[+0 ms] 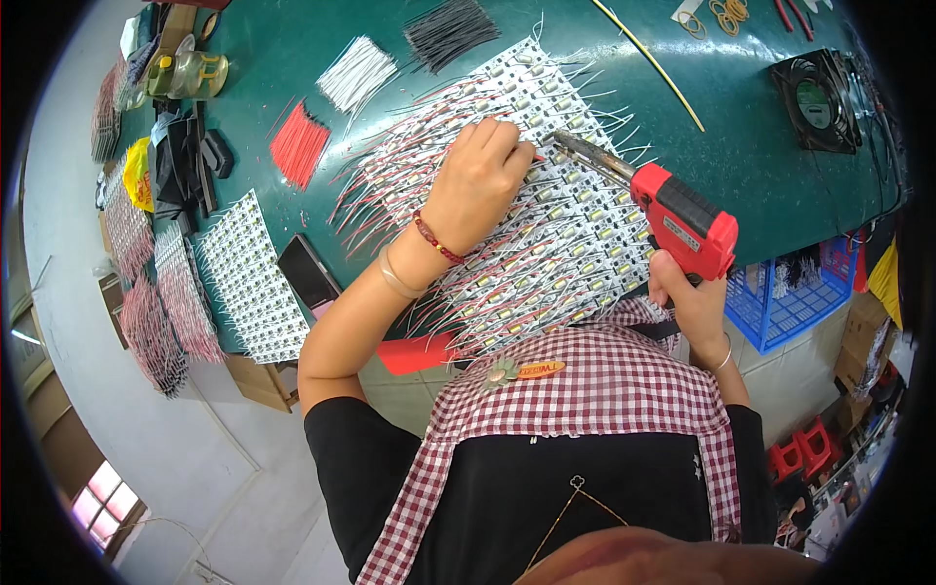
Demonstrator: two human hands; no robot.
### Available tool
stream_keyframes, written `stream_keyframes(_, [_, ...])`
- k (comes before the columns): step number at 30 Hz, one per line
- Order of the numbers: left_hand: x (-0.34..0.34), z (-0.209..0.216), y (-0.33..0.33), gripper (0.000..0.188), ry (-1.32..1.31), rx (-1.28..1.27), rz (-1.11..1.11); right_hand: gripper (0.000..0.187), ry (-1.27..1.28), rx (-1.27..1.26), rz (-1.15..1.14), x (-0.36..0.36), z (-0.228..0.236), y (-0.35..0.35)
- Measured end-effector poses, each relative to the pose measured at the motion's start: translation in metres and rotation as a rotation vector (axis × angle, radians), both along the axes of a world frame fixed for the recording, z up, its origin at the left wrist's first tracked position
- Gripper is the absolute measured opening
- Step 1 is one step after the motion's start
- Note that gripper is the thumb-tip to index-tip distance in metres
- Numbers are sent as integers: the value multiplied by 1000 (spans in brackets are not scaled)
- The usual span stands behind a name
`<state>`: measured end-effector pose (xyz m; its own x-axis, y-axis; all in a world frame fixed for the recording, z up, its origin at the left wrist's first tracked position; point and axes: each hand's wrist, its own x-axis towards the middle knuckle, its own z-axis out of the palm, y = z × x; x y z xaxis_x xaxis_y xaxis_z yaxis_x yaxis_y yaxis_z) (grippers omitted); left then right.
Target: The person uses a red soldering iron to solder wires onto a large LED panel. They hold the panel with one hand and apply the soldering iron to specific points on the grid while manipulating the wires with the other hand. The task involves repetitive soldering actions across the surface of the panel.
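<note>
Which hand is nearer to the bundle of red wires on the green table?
Left. The left hand is over the circuit boards, right of the red wires; the right hand, on the soldering gun, is farther right.

Left fingers (503, 138) curled into pinch (back of hand up), left arm (353, 336) bent; right fingers (665, 274) wrapped.

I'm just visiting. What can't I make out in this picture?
In the head view:
Anything inside the curled left hand: hidden by the hand itself.
Part of the right hand: hidden by the soldering gun it holds.
Whether the gun's tip touches the circuit boards: too small to tell.
The far end of the yellow rod: cut off by the top edge.
</note>
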<state>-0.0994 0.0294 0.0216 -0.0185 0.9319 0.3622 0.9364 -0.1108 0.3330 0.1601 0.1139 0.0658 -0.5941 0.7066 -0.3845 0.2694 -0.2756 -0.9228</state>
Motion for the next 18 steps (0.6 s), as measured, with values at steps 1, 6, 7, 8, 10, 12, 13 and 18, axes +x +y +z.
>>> stream_keyframes(1, [0,1,0,19,14,-5,2,13,0,-3,8,1,-1,0])
stream_keyframes(6, [2,5,0,19,79,-9,15,21,-4,-10,25,1,0,1])
stream_keyframes(7, [2,6,0,20,84,12,23,22,0,-10,24,2,0,0])
stream_keyframes(8, [2,8,-1,22,90,33,31,24,5,-10,22,4,-1,0])
stream_keyframes(10, [7,10,-4,24,60,65,35,26,1,-18,9,7,-2,0])
stream_keyframes(12, [15,10,-8,27,-8,89,28,28,-17,-34,-13,11,-2,0])
stream_keyframes(13, [19,8,-9,30,6,79,42,28,-12,-40,-11,12,-2,0])
stream_keyframes(18, [22,-2,-11,28,-75,39,35,28,-11,-65,27,23,-5,-3])
